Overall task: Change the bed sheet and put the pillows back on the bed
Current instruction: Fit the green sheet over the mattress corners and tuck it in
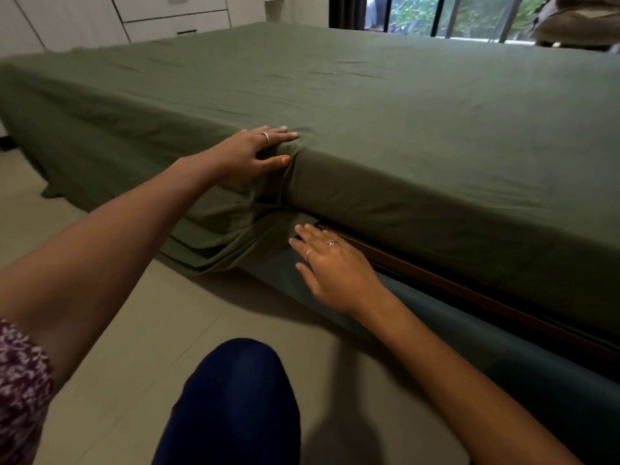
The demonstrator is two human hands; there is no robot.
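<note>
A dark green bed sheet (385, 105) covers the whole mattress. Along the right side it looks tucked in; on the left side it hangs down to the floor. At the near corner of the mattress my left hand (255, 152) presses flat on the sheet, fingers on top and thumb against the side fold. Below it my right hand (332, 266) lies with straight fingers on the loose sheet fabric beside the bed frame (469, 290), fingertips at the gap under the mattress. No pillows are in view.
White drawers (174, 18) stand beyond the far side of the bed. A window with bars (463, 15) is at the back right, with a brown bundle (580, 21) beside it. Pale floor tiles (100, 297) lie around me; my knee (235, 397) is low in view.
</note>
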